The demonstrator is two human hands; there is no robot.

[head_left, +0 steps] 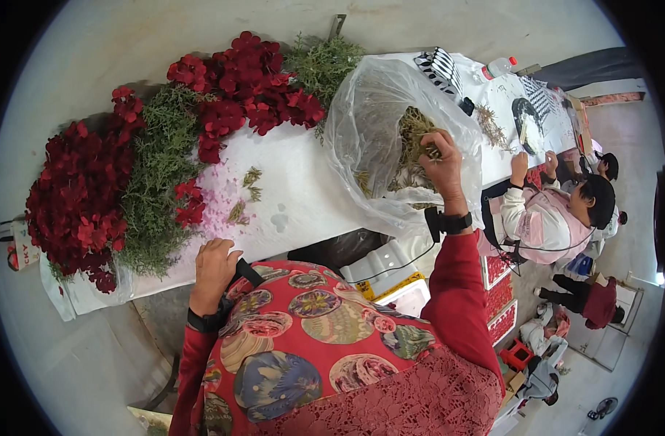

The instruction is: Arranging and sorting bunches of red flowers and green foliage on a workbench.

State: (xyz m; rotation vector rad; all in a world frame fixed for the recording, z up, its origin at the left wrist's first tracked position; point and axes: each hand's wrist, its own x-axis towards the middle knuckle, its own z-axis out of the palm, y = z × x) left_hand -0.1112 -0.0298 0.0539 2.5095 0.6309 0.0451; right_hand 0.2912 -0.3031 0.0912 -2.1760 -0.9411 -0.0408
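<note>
My right hand (443, 163) is inside the mouth of a large clear plastic bag (350, 109), its fingers curled round a bunch of short olive-green sprigs (433, 151). More sprigs of the same kind (412, 131) lie in the bag beneath it. At the front edge of the white-covered table (303, 192) rests my left hand (214, 272), fingers loosely bent and nothing visible in them. Several small loose sprigs (252, 182) lie on the cover between my hands. Dark red artificial flowers (78, 196) and feathery green foliage (161, 152) are heaped beyond my left hand.
A bottle with a red cap (499, 68) lies at the far right of the table, near a black-and-white patterned item (440, 69) and loose brown sprigs (492, 127). A co-worker (554, 214) works there. Trays of red pieces (499, 294) stand below the table.
</note>
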